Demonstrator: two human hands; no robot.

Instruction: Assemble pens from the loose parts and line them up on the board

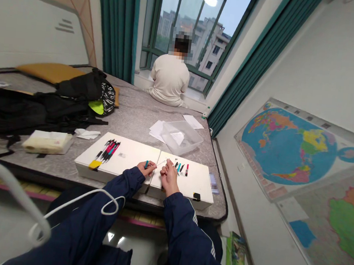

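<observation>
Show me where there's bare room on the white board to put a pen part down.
Bare white board shows between the bundle of pens and the left hand, which holds a teal pen part. More shows on the right panel, between the short red pen piece and the black tab. It's crowded beside the right hand, among the small pen parts.

Long teal curtains [117, 25] flank a green-framed window [205, 9], and colourful world maps [289, 148] cover the white side wall [340, 52].
</observation>
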